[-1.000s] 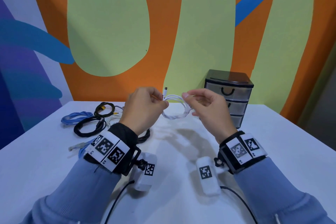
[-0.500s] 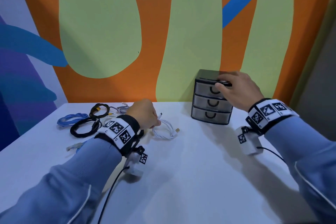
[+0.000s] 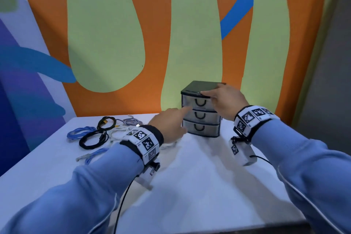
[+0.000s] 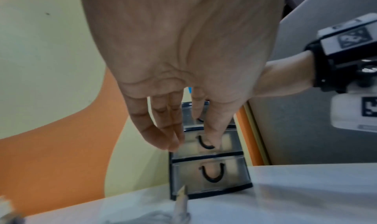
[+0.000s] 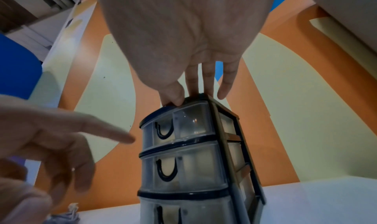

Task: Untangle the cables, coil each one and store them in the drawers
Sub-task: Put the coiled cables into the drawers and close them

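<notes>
A small three-drawer unit (image 3: 201, 118) with a black top and clear drawers stands at the table's back edge, all drawers closed. My right hand (image 3: 222, 99) rests on its top, thumb along the front rim and fingers straight across the lid (image 5: 195, 90). My left hand (image 3: 176, 121) reaches toward the top drawer (image 3: 197, 102) with the index finger extended and holds nothing (image 4: 177, 130). The coiled white cable (image 3: 169, 144) lies on the table, mostly hidden beneath my left wrist.
Several cables lie at the table's left: a blue one (image 3: 81, 132), a black coil (image 3: 93, 138), a black-and-yellow coil (image 3: 106, 122), a white one (image 3: 119, 131), a grey one (image 3: 129, 119) and another blue one (image 3: 93, 156). A painted wall stands directly behind.
My left hand has let go of the white coil, leaving it on the table, and moved right and up to the drawers. My right hand stays on the unit's top.
</notes>
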`<state>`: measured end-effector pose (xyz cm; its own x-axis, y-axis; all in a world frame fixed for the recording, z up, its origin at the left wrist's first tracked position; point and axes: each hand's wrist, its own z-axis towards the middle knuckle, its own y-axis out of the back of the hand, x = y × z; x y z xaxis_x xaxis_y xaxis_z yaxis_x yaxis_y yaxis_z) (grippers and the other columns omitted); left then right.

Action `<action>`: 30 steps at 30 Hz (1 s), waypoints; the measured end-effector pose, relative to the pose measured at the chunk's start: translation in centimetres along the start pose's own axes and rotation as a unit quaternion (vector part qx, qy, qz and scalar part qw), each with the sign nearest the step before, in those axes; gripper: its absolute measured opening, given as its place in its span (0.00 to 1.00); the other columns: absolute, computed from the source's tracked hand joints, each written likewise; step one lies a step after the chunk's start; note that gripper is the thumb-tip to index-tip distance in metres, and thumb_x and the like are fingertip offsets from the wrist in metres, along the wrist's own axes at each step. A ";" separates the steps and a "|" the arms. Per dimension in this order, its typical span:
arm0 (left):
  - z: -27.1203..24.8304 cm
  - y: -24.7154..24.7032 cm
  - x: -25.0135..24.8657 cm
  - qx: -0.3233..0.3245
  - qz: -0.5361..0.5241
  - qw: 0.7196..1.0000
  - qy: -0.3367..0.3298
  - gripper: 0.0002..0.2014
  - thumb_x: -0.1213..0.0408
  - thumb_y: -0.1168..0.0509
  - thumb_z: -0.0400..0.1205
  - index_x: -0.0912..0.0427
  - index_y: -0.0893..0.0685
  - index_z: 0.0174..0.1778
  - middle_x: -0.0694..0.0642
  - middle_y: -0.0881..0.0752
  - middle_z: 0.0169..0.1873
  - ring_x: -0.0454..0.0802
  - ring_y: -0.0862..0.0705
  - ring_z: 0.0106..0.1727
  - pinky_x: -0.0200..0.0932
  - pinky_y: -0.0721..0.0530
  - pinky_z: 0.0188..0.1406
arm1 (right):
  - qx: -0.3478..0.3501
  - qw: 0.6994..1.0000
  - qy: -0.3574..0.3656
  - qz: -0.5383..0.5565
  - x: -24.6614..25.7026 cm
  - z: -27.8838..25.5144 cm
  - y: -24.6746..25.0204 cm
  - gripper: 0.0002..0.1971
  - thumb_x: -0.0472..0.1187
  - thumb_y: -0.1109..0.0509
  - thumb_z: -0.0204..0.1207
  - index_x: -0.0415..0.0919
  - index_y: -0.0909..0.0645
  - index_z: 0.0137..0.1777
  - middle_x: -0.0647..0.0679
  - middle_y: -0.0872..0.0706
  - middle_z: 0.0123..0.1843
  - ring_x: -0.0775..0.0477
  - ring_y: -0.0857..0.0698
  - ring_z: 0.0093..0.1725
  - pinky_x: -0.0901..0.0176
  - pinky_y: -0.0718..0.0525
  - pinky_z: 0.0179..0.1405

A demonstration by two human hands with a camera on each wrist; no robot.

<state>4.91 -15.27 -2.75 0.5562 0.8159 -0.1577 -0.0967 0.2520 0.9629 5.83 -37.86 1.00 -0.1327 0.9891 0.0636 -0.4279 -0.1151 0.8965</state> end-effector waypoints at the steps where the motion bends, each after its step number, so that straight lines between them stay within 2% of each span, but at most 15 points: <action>1: 0.2 -0.1 -0.7 0.006 0.015 1.000 -0.009 0.37 0.59 0.33 0.89 0.43 0.43 0.92 0.58 0.16 0.67 0.63 0.16 0.65 0.58 0.14 0.58 | 0.003 1.000 0.005 -0.004 0.3 0.1 0.0 0.26 0.39 0.47 0.92 0.65 0.24 0.82 0.49 0.24 0.53 0.37 0.21 0.65 0.48 0.23 0.47; 4: 0.9 -0.6 -2.2 0.013 0.049 0.999 -0.002 0.42 0.67 0.36 0.86 0.43 0.51 0.93 0.58 0.17 0.65 0.63 0.16 0.58 0.55 0.16 0.46 | 0.015 1.000 0.011 -0.006 0.9 0.3 -0.1 0.26 0.39 0.47 0.92 0.65 0.25 0.83 0.44 0.18 0.62 0.36 0.21 0.68 0.47 0.19 0.52; 7: 1.6 -0.9 -3.0 0.001 0.064 0.998 0.020 0.43 0.70 0.37 0.85 0.46 0.51 0.93 0.57 0.18 0.51 0.62 0.18 0.47 0.53 0.21 0.37 | 0.021 1.000 0.008 0.002 1.2 0.6 -0.2 0.29 0.35 0.45 0.90 0.67 0.26 0.82 0.47 0.17 0.65 0.39 0.21 0.69 0.45 0.15 0.54; 8: 1.9 -1.0 -3.2 0.000 0.066 0.997 0.027 0.43 0.70 0.37 0.85 0.47 0.52 0.93 0.56 0.20 0.49 0.61 0.18 0.46 0.53 0.21 0.37 | 0.024 1.000 0.007 0.007 1.2 0.6 -0.2 0.30 0.33 0.44 0.89 0.67 0.26 0.83 0.47 0.17 0.66 0.39 0.21 0.69 0.45 0.14 0.55; 11: 2.3 -1.3 -3.7 0.007 0.077 0.996 0.046 0.44 0.68 0.36 0.84 0.48 0.53 0.93 0.56 0.20 0.49 0.61 0.19 0.46 0.53 0.20 0.39 | 0.027 0.999 0.005 0.020 1.1 0.7 -0.4 0.32 0.31 0.43 0.87 0.66 0.26 0.83 0.49 0.17 0.71 0.41 0.22 0.72 0.47 0.16 0.57; 15: 2.4 -1.2 -3.9 -0.023 0.059 0.996 0.062 0.34 0.67 0.36 0.84 0.53 0.39 0.87 0.56 0.19 0.47 0.62 0.19 0.46 0.54 0.16 0.42 | 0.028 0.999 0.013 0.040 0.9 0.7 -0.2 0.30 0.33 0.44 0.88 0.63 0.26 0.84 0.49 0.18 0.76 0.42 0.21 0.74 0.49 0.16 0.58; 17: 2.3 -0.9 -3.8 -0.041 0.034 0.996 0.065 0.28 0.68 0.35 0.83 0.52 0.35 0.80 0.56 0.19 0.42 0.63 0.18 0.43 0.52 0.19 0.37 | 0.032 0.996 0.013 0.079 0.6 0.6 0.2 0.25 0.38 0.46 0.90 0.57 0.26 0.84 0.49 0.19 0.79 0.42 0.19 0.74 0.48 0.16 0.63; 19: 1.9 -0.5 -3.7 -0.052 0.021 0.996 0.065 0.23 0.69 0.36 0.83 0.52 0.32 0.74 0.56 0.19 0.39 0.62 0.19 0.39 0.50 0.24 0.32 | 0.050 0.989 -0.017 0.139 0.3 0.3 0.7 0.21 0.50 0.49 0.93 0.56 0.25 0.82 0.50 0.19 0.80 0.43 0.19 0.74 0.48 0.20 0.65; 21: 1.4 -0.2 -3.6 -0.053 0.028 0.996 0.064 0.18 0.68 0.37 0.84 0.54 0.28 0.69 0.57 0.16 0.45 0.62 0.17 0.43 0.51 0.22 0.36 | 0.083 0.974 -0.054 0.206 0.1 0.0 1.4 0.27 0.63 0.53 0.92 0.58 0.22 0.81 0.52 0.22 0.83 0.43 0.24 0.80 0.44 0.26 0.75; 23: 0.9 -0.5 -3.3 -0.046 0.036 0.996 0.069 0.14 0.68 0.38 0.85 0.56 0.26 0.66 0.57 0.16 0.48 0.63 0.16 0.48 0.52 0.21 0.40 | 0.106 0.961 -0.068 0.245 0.2 -0.2 2.0 0.29 0.67 0.55 0.90 0.60 0.21 0.79 0.54 0.25 0.85 0.44 0.28 0.84 0.41 0.32 0.83; 24: 0.6 -0.8 -3.2 -0.047 0.037 0.996 0.070 0.15 0.68 0.39 0.85 0.56 0.26 0.68 0.56 0.17 0.47 0.63 0.16 0.48 0.51 0.23 0.39 | 0.111 0.959 -0.067 0.251 0.3 -0.3 2.2 0.29 0.67 0.55 0.90 0.61 0.21 0.79 0.54 0.26 0.86 0.44 0.29 0.85 0.40 0.34 0.85; 26: 0.2 -1.1 -3.0 -0.053 0.033 0.996 0.068 0.23 0.67 0.38 0.86 0.52 0.30 0.78 0.55 0.17 0.46 0.62 0.17 0.46 0.51 0.24 0.37 | 0.115 0.960 -0.062 0.248 0.4 -0.3 2.3 0.29 0.66 0.55 0.91 0.60 0.21 0.80 0.53 0.27 0.87 0.44 0.30 0.86 0.42 0.35 0.85; 28: 0.4 -1.1 -2.9 -0.046 0.030 0.996 0.063 0.37 0.67 0.37 0.86 0.45 0.43 0.89 0.54 0.16 0.46 0.58 0.18 0.41 0.50 0.23 0.35 | 0.116 0.962 -0.062 0.239 0.3 -0.3 2.2 0.28 0.65 0.55 0.92 0.60 0.22 0.81 0.53 0.27 0.87 0.44 0.31 0.86 0.43 0.35 0.84; 30: 0.7 -0.9 -3.0 -0.031 0.025 0.997 0.068 0.44 0.67 0.37 0.85 0.40 0.53 0.92 0.53 0.17 0.42 0.54 0.20 0.37 0.48 0.24 0.31 | 0.119 0.968 -0.058 0.215 0.3 -0.2 1.9 0.28 0.65 0.54 0.91 0.60 0.25 0.83 0.55 0.28 0.88 0.45 0.32 0.87 0.45 0.35 0.84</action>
<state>3.90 -18.36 -2.96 0.4322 0.8906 -0.1415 -0.1742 0.2364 0.9559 4.83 -37.76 2.64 -0.1459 0.8602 0.4886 -0.1351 -0.5066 0.8515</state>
